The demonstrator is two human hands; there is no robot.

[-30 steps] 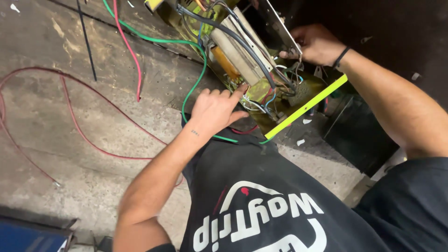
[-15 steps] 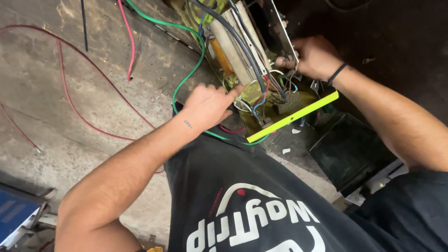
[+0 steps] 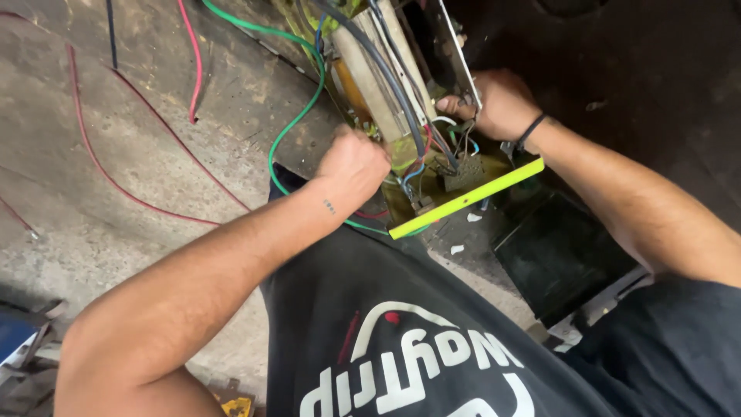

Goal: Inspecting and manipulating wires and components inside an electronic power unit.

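Concrete floor [image 3: 139, 116], stained and cracked, carries everything in the head view, the only one there is. An opened electrical unit [image 3: 386, 93] lies on it near the top middle, tilted, its cream and yellow core bare and its metal plate [image 3: 455, 54] standing along the right side. A dark cable [image 3: 386, 69] runs down the core to a knot of thin wires [image 3: 432, 166] at the lower end.

Curled into a loose fist, the left hand [image 3: 353, 164] presses against the lower left of the unit, just beside the knot; whether its fingers pinch anything cannot be told, since the knuckles hide them. On the other side, the right hand [image 3: 494, 104] is closed on the lower edge of the plate, fingertips among the thin wires, a black band [image 3: 532, 130] at its wrist.

A bright yellow-green strip [image 3: 463, 199] lies slantwise under the unit's lower end, between the two forearms. A green wire [image 3: 289, 123] loops from the top of the unit down past the left hand and under the strip. Red wires [image 3: 100, 162] trail over the floor toward the left edge, well apart from the hands. A black box [image 3: 556, 255] sits just right of the strip, below the right forearm. The person's black shirt [image 3: 386, 332] with white lettering hides the floor at the bottom.
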